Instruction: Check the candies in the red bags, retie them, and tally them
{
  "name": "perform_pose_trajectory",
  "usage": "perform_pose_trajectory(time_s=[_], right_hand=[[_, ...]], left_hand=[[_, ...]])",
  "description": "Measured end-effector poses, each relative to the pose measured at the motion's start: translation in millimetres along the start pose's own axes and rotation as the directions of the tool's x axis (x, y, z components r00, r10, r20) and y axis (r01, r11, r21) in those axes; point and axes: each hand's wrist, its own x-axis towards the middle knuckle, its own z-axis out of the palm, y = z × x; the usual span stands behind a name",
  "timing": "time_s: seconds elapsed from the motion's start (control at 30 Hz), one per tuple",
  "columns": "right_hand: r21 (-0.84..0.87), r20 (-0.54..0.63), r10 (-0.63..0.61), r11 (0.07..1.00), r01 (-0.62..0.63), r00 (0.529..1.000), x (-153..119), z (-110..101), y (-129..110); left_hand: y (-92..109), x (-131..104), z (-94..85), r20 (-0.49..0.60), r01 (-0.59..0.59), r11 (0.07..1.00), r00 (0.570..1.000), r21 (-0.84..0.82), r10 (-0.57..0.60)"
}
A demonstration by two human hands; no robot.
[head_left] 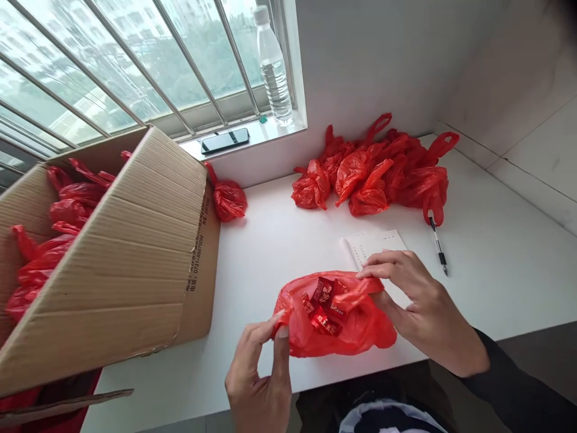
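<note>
A red plastic bag (360,337) lies spread at the front edge of the white table, its mouth facing up. Inside it show several small red wrapped candies (325,323), some a darker red. My left hand (264,373) pinches the bag's left rim between thumb and fingers. At the other side, my right hand (415,307) grips the right rim, with a bunched handle of the bag near its fingertips. Behind the right hand, partly covered by it and the bag, is a small notepad (383,242) with handwriting.
An open cardboard box (112,270) with red bags inside stands at the left. One knotted red bag (229,200) sits beside it; several more (365,171) are heaped against the wall. A pen (438,246) lies right. On the sill are a phone (225,141) and water bottle (274,75).
</note>
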Motion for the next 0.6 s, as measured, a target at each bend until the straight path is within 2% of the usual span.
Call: perform_pose_trajectory(time_s=[0.07, 0.17, 0.23, 0.27, 0.33, 0.4, 0.43, 0.5, 0.6], right_hand=[[0.207, 0.014, 0.065, 0.976, -0.067, 0.998, -1.0, -10.1, -9.9], [0.523, 0.053, 0.108, 0.844, -0.12, 0.993, -2.0, -20.0, -21.6], [0.69, 0.126, 0.087, 0.708, -0.151, 0.988, -1.3, -21.2, -27.7], [0.741, 0.167, 0.085, 0.647, -0.182, 0.982, -0.5, -20.4, -30.8], [0.774, 0.25, 0.1, 0.578, -0.26, 0.963, 1.4, -16.9, -38.2], [0.748, 0.273, 0.134, 0.593, -0.298, 0.953, 2.4, -12.1, -46.4], [0.727, 0.257, 0.125, 0.628, -0.277, 0.958, 2.2, -9.3, -50.4], [0.648, 0.192, 0.065, 0.741, -0.177, 0.979, 0.9, -3.2, -57.2], [0.433, 0.093, 0.004, 0.9, -0.044, 0.996, 0.8, 6.6, -62.8]], left_hand=[[11.8, 4.4, -1.6, -0.131, -0.075, 0.997, 0.989, 0.002, 0.075], [39.8, 7.1, 4.8, -0.3, -0.176, 0.983, 0.942, -0.05, 0.153], [58.1, 6.8, 13.2, -0.355, -0.199, 0.962, 0.927, -0.186, 0.123], [65.5, 6.5, 17.6, -0.35, -0.186, 0.94, 0.933, -0.287, 0.077], [75.5, 6.1, 25.2, -0.251, -0.095, 0.863, 0.967, -0.497, -0.038], [79.3, 6.5, 29.4, -0.087, 0.06, 0.791, 0.986, -0.609, -0.142], [79.6, 6.9, 30.2, -0.009, 0.136, 0.771, 0.983, -0.622, -0.181], [79.1, 7.4, 29.6, 0.14, 0.281, 0.744, 0.959, -0.606, -0.248], [80.4, 7.4, 26.3, 0.285, 0.473, 0.694, 0.881, -0.543, -0.377]])
